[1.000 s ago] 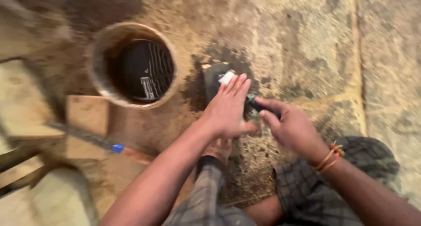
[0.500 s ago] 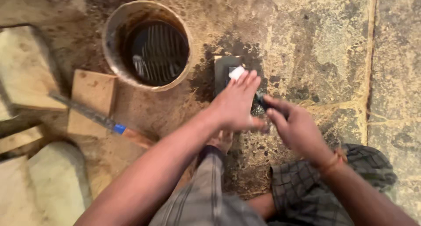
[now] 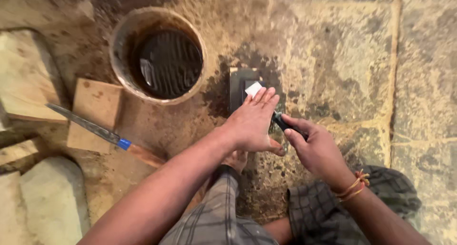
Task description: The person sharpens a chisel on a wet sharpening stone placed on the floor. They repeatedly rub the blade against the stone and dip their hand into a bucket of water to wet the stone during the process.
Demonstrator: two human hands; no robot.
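Note:
A dark rectangular sharpening stone [image 3: 239,84] lies on the wet stone floor. My left hand [image 3: 253,123] presses flat, fingers together, on a small metal blade [image 3: 253,88] whose pale tip shows on the stone. My right hand [image 3: 314,147] grips the tool's black handle [image 3: 281,122] just right of the stone. Most of the blade is hidden under my left fingers. A bare foot [image 3: 235,160] shows below my left wrist.
A round bucket [image 3: 124,38] of dark water stands left of the stone. A long knife [image 3: 90,127] with a blue band and wooden handle lies across a wooden block [image 3: 94,103]. Stone slabs [image 3: 24,78] sit at the far left. My checked-cloth knees [image 3: 333,207] are at the bottom.
Both hands have stayed on the blade and stone, shifting only slightly along it. The view has drifted, so the bucket and stone sit further right and lower.

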